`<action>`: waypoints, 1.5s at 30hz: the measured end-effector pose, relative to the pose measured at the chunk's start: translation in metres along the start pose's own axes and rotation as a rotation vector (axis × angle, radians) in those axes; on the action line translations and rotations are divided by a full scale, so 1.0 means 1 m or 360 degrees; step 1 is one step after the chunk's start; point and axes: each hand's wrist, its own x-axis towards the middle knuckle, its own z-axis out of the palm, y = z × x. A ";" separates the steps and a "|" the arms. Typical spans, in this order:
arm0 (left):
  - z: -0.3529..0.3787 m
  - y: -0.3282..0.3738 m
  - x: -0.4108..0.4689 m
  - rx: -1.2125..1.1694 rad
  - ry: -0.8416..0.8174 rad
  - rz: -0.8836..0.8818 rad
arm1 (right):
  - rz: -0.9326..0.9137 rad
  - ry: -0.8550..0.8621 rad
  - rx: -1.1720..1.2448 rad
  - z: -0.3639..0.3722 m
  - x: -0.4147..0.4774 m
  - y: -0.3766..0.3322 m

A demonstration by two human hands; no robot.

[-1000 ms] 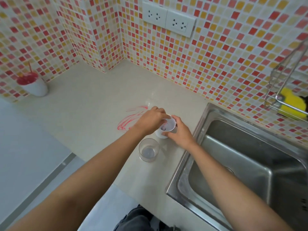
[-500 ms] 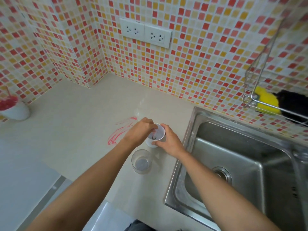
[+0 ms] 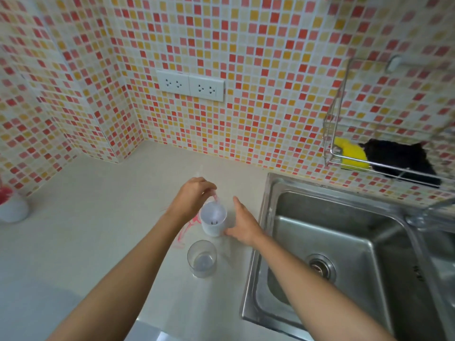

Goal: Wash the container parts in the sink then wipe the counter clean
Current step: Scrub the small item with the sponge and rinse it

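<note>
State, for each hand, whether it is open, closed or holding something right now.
Left hand: pinching a thin pinkish piece above the white cup.
Right hand: open, fingers straight, beside the cup.

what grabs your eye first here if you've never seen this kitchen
The red, orange and yellow mosaic tiles covering the walls dominate. On the counter, the left hand pinches a thin pink piece above a white cup while the right hand lies open beside it, with a red smear just left of the cup. At right sits a steel sink, a yellow sponge in the wire rack above it.
</note>
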 end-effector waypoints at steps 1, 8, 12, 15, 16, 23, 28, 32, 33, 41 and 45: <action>-0.002 0.004 0.000 -0.0031 0.0028 0.0006 | -0.0020 0.0023 -0.0028 -0.008 -0.003 0.001; 0.007 0.053 0.024 -0.0229 0.0060 0.0028 | -0.0102 0.0464 0.0011 -0.110 -0.056 0.005; 0.020 0.104 0.048 -0.0407 0.0040 0.0093 | -0.0111 0.0829 0.0117 -0.178 -0.088 0.016; 0.035 0.147 0.065 -0.0578 0.0033 0.0093 | -0.0144 0.1093 0.0104 -0.223 -0.106 0.028; 0.040 0.159 0.070 -0.0645 0.0027 0.0081 | -0.0161 0.1174 0.0098 -0.237 -0.110 0.032; 0.069 0.217 0.090 -0.0828 -0.0096 0.0010 | -0.0065 0.1293 -0.0229 -0.297 -0.096 0.062; 0.074 0.232 0.094 -0.0936 -0.0072 -0.0074 | 0.0060 0.0869 -0.0409 -0.310 -0.064 0.062; 0.081 0.232 0.093 -0.0965 -0.0066 -0.0179 | 0.0136 0.0603 -0.0356 -0.316 -0.040 0.050; 0.082 0.231 0.093 -0.0949 -0.0068 -0.0209 | 0.0141 0.0643 -0.0322 -0.316 -0.035 0.049; 0.097 0.233 0.086 -0.1109 -0.0019 -0.0495 | -0.0233 0.1232 0.0238 -0.315 -0.043 0.056; 0.108 0.239 0.081 -0.1216 -0.0020 -0.0491 | -0.0592 0.1558 0.0273 -0.291 -0.092 0.070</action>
